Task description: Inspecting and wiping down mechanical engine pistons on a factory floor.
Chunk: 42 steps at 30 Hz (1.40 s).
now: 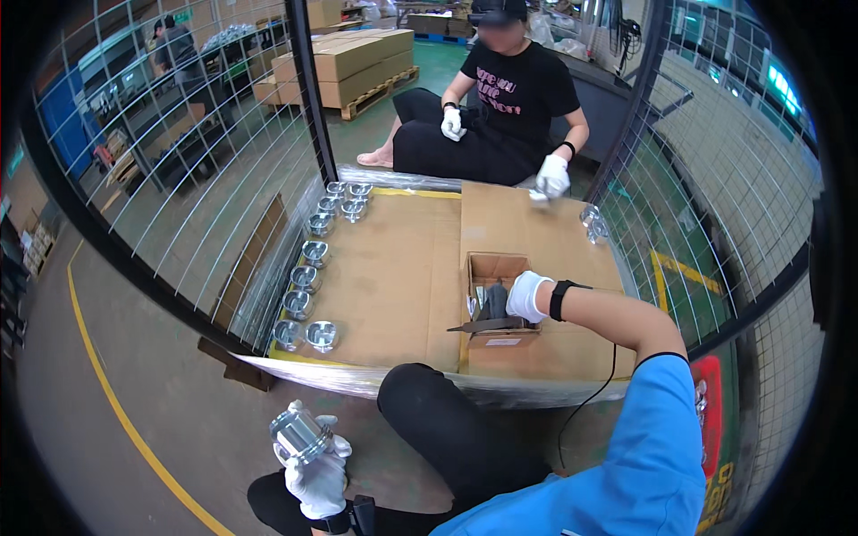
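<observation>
"What are you holding?"

"My left hand [315, 482], in a white glove, is low on my left, off the near edge of the platform [393, 277]. Its fingers grip a shiny silver piston [301, 435], grooved around its side and tilted."

"And the other hand?"

"My right hand [527, 297], also white-gloved, reaches over the right side of an open cardboard box [505, 339]. My fingertips are hidden beside a dark grey object [497, 299] in the box, so I cannot tell whether they have closed on anything."

"What surrounds the box?"

"It stands on the platform, which is topped with brown cardboard and edged with clear plastic wrap [340, 380]. Ten more pistons [298, 304] line the left side: two at the near corner, a row going back, then a cluster at the far corner. A few silver parts [594, 225] sit near the far right edge."

"Who is nearby?"

"A co-worker [518, 89] in a black T-shirt and white gloves sits opposite me. One of their hands is over the far edge of the cardboard, with something small and blurred at its fingers."

"And farther out?"

"A red crate [710, 402] of metal parts stands at my right. Black posts [311, 89] hold wire mesh on both sides. Beyond, brown cartons [357, 58] rest on a wooden pallet [384, 91]."
</observation>
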{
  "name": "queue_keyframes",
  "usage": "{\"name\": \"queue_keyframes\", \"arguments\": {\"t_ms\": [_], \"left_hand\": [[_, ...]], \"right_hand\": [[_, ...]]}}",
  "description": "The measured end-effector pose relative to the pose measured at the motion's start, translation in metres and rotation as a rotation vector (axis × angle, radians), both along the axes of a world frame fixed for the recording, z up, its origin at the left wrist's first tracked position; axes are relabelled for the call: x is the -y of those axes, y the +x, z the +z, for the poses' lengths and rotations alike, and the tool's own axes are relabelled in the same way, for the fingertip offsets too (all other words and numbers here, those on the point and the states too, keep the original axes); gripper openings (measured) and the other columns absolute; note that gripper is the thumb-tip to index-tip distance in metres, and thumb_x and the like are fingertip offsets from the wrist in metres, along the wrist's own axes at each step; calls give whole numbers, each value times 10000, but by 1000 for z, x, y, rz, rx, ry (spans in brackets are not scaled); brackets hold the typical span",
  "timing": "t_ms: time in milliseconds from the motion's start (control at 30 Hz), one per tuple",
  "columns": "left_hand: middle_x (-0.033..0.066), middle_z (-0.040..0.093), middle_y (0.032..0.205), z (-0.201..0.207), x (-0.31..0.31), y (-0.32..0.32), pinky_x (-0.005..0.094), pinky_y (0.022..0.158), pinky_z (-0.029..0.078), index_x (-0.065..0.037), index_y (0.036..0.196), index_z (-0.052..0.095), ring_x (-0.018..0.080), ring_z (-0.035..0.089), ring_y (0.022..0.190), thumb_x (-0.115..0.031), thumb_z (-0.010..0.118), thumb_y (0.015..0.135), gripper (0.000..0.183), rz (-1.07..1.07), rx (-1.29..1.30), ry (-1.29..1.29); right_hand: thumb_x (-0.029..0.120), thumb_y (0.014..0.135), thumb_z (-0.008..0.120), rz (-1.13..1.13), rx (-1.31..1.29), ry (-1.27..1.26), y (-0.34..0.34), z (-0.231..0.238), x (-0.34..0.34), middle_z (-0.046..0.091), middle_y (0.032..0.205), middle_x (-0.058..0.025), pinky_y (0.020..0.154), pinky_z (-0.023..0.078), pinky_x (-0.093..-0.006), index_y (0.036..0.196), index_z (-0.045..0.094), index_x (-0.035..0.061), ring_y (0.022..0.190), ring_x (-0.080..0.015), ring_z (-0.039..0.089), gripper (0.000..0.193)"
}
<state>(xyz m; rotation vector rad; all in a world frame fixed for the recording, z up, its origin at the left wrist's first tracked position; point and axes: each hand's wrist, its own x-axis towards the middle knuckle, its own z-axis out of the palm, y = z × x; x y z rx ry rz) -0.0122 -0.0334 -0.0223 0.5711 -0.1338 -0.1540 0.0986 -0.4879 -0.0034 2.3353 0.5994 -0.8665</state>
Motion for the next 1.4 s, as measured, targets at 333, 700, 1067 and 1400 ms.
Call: {"name": "queue_keyframes", "arguments": {"t_ms": [333, 700, 1067, 1400], "left_hand": [[207, 584, 1216, 7, 6, -2, 435, 855, 529, -92, 1486, 319, 305, 651, 978, -461, 691, 826, 843, 52, -87, -108], [156, 583, 1052, 18, 3, -4, 335, 618, 411, -53, 1280, 489, 198, 495, 715, -524, 656, 812, 685, -55, -362, -642], [117, 542, 1232, 21, -41, -1, 267, 673, 489, -82, 1426, 362, 123, 547, 811, -214, 787, 758, 803, 649, -50, 236], [125, 477, 1315, 16, 3, -17, 344, 945, 520, -66, 1513, 196, 223, 558, 1167, 33, 843, 644, 1088, 619, 136, 893]], "right_hand": [[20, 833, 666, -121, 509, 1592, -62, 86, -71, 699, 858, -75, 608, 520, -322, 978, 709, 65, 669, -196, 651, 158], [175, 830, 721, 41, -137, 1751, -117, 29, -237, 637, 901, -110, 611, 505, -358, 938, 719, 117, 686, -264, 643, 122], [459, 960, 477, -589, 38, 2539, -186, 38, -234, 574, 633, -108, 490, 446, -288, 987, 673, -5, 500, -192, 553, 504], [72, 769, 686, 65, 512, 1813, -134, 105, -263, 554, 568, -27, 464, 417, -291, 958, 726, 26, 461, -193, 534, 199]]}}
